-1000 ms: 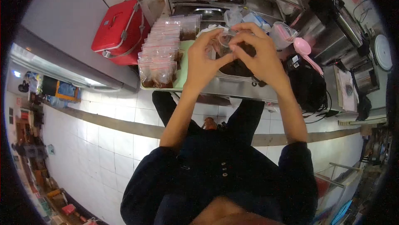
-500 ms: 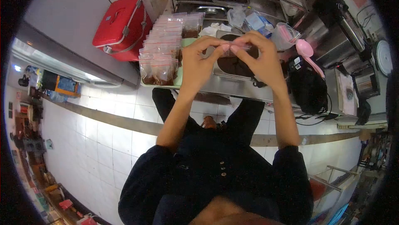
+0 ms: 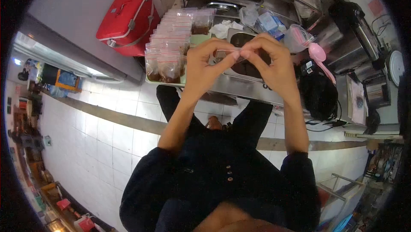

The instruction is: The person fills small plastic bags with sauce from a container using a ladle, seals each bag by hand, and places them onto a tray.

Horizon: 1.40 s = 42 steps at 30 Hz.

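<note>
Both hands pinch the top edge of a small clear zip bag (image 3: pixel 231 53) with a reddish seal line. My left hand (image 3: pixel 206 65) holds it between thumb and forefinger, and my right hand (image 3: pixel 270 63) grips it close beside, the thumb tips nearly touching. The lower part of the bag is hard to make out. Beneath the hands is a steel pan (image 3: pixel 242 72) with dark contents, partly covered by them. Rows of filled zip bags (image 3: pixel 170 65) with brown contents stand on a light green tray (image 3: pixel 155 80) to the left.
A red cooler box (image 3: pixel 125 20) stands at the back left. White tissue (image 3: pixel 224 29), a clear cup (image 3: pixel 296 38) and a pink ladle (image 3: pixel 317 53) lie behind and right of the pan. A black bag (image 3: pixel 317 90) sits at the right, near steel pots. Metal shelves rise behind.
The view has shifted slightly. Both hands stay together on the bag, whose red seal line now shows more clearly between them.
</note>
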Each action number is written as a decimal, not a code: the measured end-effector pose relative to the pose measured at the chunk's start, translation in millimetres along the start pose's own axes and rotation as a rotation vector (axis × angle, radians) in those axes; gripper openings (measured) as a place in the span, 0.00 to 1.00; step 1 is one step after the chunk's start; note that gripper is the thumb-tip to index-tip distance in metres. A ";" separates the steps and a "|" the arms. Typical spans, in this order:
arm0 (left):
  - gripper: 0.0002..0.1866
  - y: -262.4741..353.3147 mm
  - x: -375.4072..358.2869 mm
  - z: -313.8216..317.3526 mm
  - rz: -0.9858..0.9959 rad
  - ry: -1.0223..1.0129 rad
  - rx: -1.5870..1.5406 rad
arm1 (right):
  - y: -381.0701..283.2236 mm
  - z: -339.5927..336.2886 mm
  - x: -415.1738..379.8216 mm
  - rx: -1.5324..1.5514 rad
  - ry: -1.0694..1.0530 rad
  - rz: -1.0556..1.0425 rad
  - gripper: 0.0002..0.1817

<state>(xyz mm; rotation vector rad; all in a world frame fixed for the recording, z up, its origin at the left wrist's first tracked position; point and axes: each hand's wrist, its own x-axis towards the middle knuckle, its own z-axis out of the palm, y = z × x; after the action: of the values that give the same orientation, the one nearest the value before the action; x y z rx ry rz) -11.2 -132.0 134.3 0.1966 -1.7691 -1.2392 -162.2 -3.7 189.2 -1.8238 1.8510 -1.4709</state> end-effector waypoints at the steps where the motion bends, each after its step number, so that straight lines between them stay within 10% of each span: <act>1: 0.06 -2.8 -1.1 -1.5 -0.014 -0.025 -0.005 | -2.8 1.3 0.0 -0.031 -0.005 -0.003 0.06; 8: 0.09 -19.5 -9.8 -26.3 -0.296 -0.187 -0.334 | -13.6 4.3 5.9 -0.100 -0.130 0.029 0.05; 18: 0.10 -60.2 -36.1 -26.4 -0.349 0.214 -0.134 | 68.7 36.8 115.0 0.075 -0.193 0.076 0.07; 27: 0.12 -64.1 -99.3 -55.4 -0.485 -0.018 -0.047 | 184.7 110.4 193.5 0.077 -0.697 0.521 0.09; 32: 0.11 -65.8 -108.7 -58.8 -0.500 0.059 -0.093 | 230.7 131.0 195.6 -0.245 -0.374 0.435 0.26; 35: 0.10 -58.1 -108.6 -57.3 -0.525 0.109 -0.089 | 204.0 105.7 178.9 -0.469 -0.189 0.155 0.29; 42: 0.11 -48.5 -108.1 -55.2 -0.556 0.012 -0.061 | 184.9 -95.9 88.0 -0.803 -0.117 0.300 0.18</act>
<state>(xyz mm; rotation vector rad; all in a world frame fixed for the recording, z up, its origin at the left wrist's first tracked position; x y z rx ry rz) 72.6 -127.6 34.1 0.6949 -1.7186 -1.6710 -375.5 -69.0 152.2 -1.7023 2.7327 -0.5204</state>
